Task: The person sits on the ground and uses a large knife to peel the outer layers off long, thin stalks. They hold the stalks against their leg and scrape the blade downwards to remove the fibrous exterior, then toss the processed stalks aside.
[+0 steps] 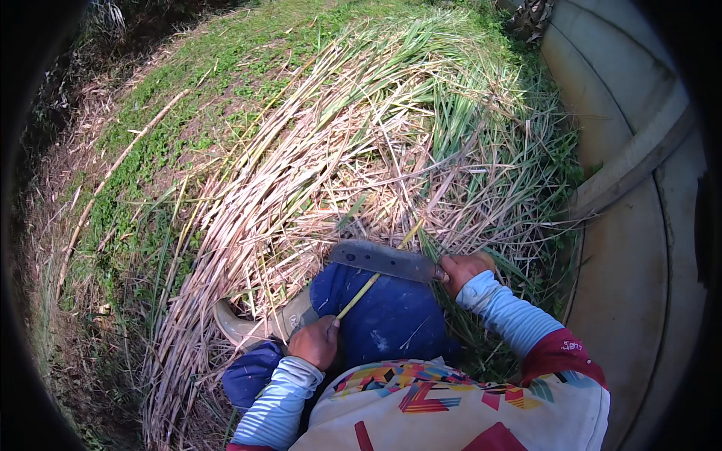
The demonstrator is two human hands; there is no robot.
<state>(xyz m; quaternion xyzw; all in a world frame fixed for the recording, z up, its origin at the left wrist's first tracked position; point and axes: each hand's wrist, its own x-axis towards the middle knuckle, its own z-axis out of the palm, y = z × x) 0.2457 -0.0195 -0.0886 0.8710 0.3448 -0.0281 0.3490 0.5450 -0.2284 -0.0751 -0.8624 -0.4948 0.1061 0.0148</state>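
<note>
At lower centre of the frame, one left hand (314, 343) has fingers closed around one yellow stalk (359, 295); one right hand (466, 271) grips one broad knife (385, 261), whose blade crosses over this stalk.

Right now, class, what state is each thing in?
Left hand: closed on the stalk.
Right hand: closed on the knife.
Knife: unsheathed, crossing in front of the stalk.
Stalk: slanting, partly hidden by the knife.
Loose stems: mostly dry, some green, heaped.
Boot: being worn.
</note>
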